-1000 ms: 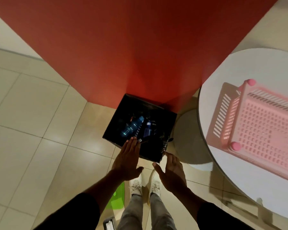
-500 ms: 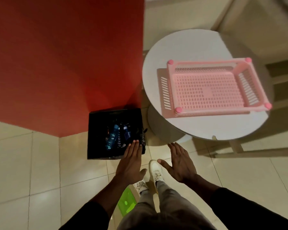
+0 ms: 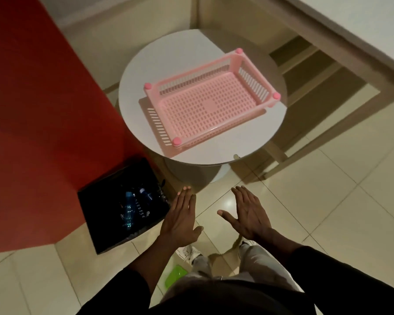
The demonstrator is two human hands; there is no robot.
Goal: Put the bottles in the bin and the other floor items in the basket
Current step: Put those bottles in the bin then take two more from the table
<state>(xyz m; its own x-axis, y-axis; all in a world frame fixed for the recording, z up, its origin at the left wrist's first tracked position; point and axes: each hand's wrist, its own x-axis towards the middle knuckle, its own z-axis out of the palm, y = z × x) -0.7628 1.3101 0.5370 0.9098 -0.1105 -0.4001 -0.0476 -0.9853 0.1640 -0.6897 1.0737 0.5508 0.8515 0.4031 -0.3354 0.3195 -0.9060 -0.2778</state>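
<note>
Two hands hang flat over the floor at lower centre of the frame, palms down, fingers spread a little, neither holding anything. The left hand [image 3: 182, 220] has its fingertips just beside the right edge of the bin [image 3: 105, 214], which stands at lower left against the red wall [image 3: 39, 123]. Bottles [image 3: 129, 209] lie inside it, their long axes running roughly up and down the frame. The right hand [image 3: 248, 214] is further from the bin, over bare tile.

The basket [image 3: 162, 123] sits empty on the round table [image 3: 248, 142] at upper centre, well above both hands.

A green item [image 3: 175, 275] lies on the floor at bottom centre, beside the person's legs and below the left wrist, partly hidden. Judging by that, it is the next thing for the basket. It lies behind the hands, toward the body, and the left hand is the nearer. What it is, and how its long axis runs, cannot be told.
</note>
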